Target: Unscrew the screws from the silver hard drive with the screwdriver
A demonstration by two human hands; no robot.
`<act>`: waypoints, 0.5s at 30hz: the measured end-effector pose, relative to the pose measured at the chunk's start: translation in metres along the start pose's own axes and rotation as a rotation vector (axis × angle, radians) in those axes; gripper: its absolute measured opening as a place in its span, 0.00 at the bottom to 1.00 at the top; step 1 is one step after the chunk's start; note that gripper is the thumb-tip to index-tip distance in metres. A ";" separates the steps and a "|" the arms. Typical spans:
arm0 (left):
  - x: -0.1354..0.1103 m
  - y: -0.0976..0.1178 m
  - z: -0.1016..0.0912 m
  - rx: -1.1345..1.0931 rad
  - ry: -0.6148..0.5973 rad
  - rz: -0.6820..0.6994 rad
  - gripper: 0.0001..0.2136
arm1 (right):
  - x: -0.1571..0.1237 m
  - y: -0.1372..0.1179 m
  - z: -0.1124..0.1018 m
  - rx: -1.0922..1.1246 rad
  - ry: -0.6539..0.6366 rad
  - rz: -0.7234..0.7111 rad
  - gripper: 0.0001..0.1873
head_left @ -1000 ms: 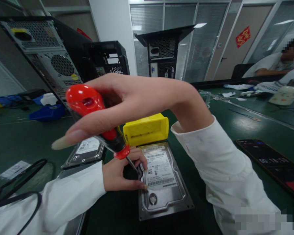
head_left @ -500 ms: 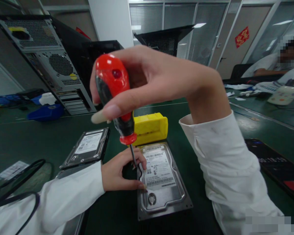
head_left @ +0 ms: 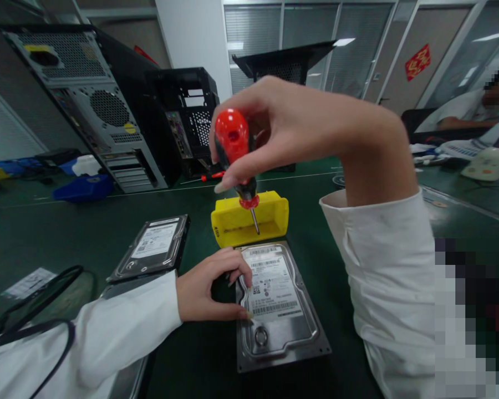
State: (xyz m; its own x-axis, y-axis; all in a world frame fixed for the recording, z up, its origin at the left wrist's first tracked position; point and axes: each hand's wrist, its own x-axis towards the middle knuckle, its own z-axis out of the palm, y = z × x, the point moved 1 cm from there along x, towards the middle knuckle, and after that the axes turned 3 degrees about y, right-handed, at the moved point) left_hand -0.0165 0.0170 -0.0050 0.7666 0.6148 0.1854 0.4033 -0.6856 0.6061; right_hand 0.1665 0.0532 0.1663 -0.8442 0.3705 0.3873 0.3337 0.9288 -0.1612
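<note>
In the head view, my right hand point(head_left: 295, 133) is wrapped round a screwdriver point(head_left: 232, 136) with a red and black handle. Its metal tip points down, apart from everything, in front of the yellow bin and above the far edge of a hard drive point(head_left: 291, 332). This silver drive lies flat on the table, its white label up. Against the drive's left edge, my left hand point(head_left: 208, 285) steadies it, thumb on the near part and curled fingers farther up. What lies under those fingers is hidden.
The yellow bin point(head_left: 249, 213) lies just beyond the drive. A second hard drive point(head_left: 158, 244) is at left, by a black cable point(head_left: 29, 305). Behind stand a computer case point(head_left: 112, 111) and an open black case point(head_left: 191, 119), with another red-handled tool point(head_left: 211, 177). A person point(head_left: 461, 116) sits at far right.
My right hand has moved right and away from me, lifting the screwdriver tip from the drive's left edge. My left hand stays at the drive.
</note>
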 end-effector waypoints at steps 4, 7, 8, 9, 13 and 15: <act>0.000 -0.001 0.000 0.004 -0.002 -0.004 0.16 | 0.005 0.008 0.007 -0.070 -0.086 0.055 0.20; -0.001 -0.001 0.001 -0.001 0.000 -0.003 0.16 | 0.006 0.010 0.010 -0.075 -0.117 0.048 0.19; -0.001 -0.001 0.001 -0.005 0.001 -0.003 0.16 | 0.006 0.010 0.011 -0.066 -0.131 0.043 0.18; -0.001 -0.002 0.001 -0.009 0.004 -0.003 0.16 | 0.006 0.010 0.011 -0.058 -0.144 0.036 0.18; 0.000 -0.002 0.001 -0.019 0.012 0.003 0.16 | 0.008 0.009 0.010 -0.060 -0.220 0.028 0.17; 0.000 -0.002 0.001 -0.018 0.012 0.002 0.16 | 0.010 0.009 0.010 -0.070 -0.278 0.052 0.18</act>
State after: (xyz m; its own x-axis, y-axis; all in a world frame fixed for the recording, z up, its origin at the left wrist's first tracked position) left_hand -0.0169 0.0175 -0.0069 0.7612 0.6182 0.1958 0.3926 -0.6797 0.6196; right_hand 0.1570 0.0647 0.1593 -0.9045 0.4107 0.1148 0.3997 0.9103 -0.1073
